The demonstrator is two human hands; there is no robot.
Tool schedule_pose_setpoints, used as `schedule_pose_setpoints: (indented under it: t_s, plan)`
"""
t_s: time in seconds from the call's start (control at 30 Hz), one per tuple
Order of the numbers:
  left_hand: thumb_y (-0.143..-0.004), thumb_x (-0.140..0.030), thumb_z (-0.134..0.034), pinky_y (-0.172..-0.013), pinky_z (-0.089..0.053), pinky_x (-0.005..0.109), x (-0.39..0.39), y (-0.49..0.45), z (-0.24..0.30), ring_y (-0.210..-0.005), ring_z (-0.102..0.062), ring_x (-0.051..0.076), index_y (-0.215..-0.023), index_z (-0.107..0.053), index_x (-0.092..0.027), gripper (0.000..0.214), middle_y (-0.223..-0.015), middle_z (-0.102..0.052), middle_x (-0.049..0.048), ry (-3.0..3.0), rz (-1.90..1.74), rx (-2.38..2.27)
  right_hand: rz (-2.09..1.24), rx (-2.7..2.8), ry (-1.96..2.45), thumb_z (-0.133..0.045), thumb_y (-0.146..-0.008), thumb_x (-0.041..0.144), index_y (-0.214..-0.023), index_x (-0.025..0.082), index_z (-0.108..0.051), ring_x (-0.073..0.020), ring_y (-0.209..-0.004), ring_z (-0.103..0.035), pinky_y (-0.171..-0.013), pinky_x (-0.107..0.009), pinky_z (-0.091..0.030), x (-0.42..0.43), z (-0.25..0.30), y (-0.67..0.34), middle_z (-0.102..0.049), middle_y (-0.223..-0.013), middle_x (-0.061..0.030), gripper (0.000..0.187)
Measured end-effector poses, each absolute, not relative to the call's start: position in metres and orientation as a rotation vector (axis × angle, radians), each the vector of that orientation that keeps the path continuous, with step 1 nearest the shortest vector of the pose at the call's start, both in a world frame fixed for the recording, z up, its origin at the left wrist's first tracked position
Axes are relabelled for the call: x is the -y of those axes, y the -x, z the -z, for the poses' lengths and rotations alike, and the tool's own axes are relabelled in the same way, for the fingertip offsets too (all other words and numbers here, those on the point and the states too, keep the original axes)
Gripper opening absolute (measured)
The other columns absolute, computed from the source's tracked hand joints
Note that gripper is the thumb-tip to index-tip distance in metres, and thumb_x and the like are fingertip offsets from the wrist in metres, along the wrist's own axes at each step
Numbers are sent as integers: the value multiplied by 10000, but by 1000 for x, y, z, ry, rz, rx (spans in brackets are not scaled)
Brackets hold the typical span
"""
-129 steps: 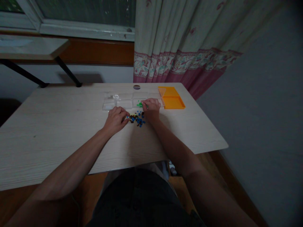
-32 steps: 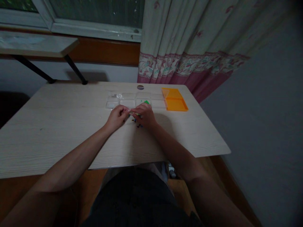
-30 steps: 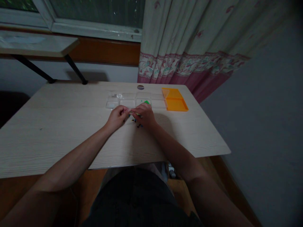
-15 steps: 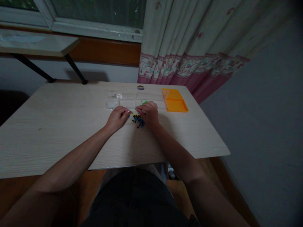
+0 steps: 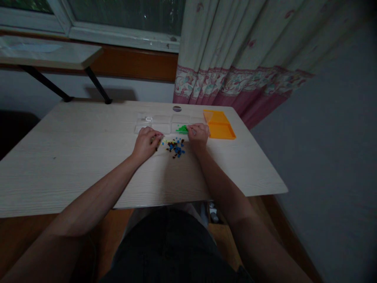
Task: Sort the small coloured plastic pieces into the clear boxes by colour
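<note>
A loose pile of small blue, dark brown and yellow pieces (image 5: 176,149) lies on the table between my hands. Left of it rests my left hand (image 5: 145,143), fingers curled and pinched together; small bits show by the fingertips, but what they grip is too small to name. My right hand (image 5: 199,136) is over the front right of a clear compartment tray (image 5: 161,127). Its thumb and fingertips are drawn together beside small green pieces (image 5: 182,129) in one compartment, and anything between them is hidden.
An open orange box (image 5: 221,129) stands at the tray's right end. Behind the tray is a round cable-hole cover (image 5: 177,109) in the table (image 5: 88,165). A raised shelf (image 5: 55,55) on black legs is at the back left; a curtain (image 5: 224,78) hangs behind.
My right hand has moved right, off the pile to the green pieces, uncovering more of both. My left hand has shifted slightly and stays curled. The view has turned a little.
</note>
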State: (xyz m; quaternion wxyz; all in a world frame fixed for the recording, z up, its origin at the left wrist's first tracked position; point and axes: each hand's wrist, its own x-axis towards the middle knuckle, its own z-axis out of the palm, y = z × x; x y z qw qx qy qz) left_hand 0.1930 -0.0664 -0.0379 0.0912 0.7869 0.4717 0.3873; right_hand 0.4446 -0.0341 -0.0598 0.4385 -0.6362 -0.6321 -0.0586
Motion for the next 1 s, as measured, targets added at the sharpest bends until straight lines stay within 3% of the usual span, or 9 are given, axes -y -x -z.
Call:
schedule_pose_setpoints:
  t_s: [0.13, 0.33, 0.6, 1.0]
  plan:
    - [-951, -324, -564, -923, -429, 420, 66, -194, 42, -961, -541, 245, -988, -759, -215, 226, -913, -624, 70, -2366, -1128, -1390, 107, 1582, 1545, -529, -952, 324, -1055, 233, -773, -234, -1015, -538, -970, -402, -385, 34, 59, -444, -694, -1022, -79, 280]
    - [-890, -362, -666, -932, -419, 447, 70, -198, 44, -1028, -492, 275, -1093, -753, -264, 241, -1046, -597, 88, -2544, -985, -1417, 57, 1596, 1523, -530, -966, 339, -1043, 242, -770, -232, -1017, -531, -959, -400, -387, 34, 63, -438, -694, -1029, -69, 271]
    - [-912, -253, -608, -915, -416, 464, 68, -200, 47, -1057, -479, 290, -1062, -764, -260, 216, -1083, -592, 98, -2604, -891, -1436, 36, 1644, 1528, -539, -975, 353, -1026, 234, -768, -230, -1044, -540, -957, -390, -393, 36, 62, -435, -696, -1030, -70, 264]
    - [-925, -292, -607, -901, -412, 453, 71, -200, 43, -1057, -474, 288, -1061, -750, -256, 201, -1065, -596, 95, -2658, -865, -1401, 24, 1647, 1489, -502, -990, 386, -1017, 242, -769, -235, -1037, -546, -972, -407, -397, 36, 63, -433, -692, -1022, -80, 304]
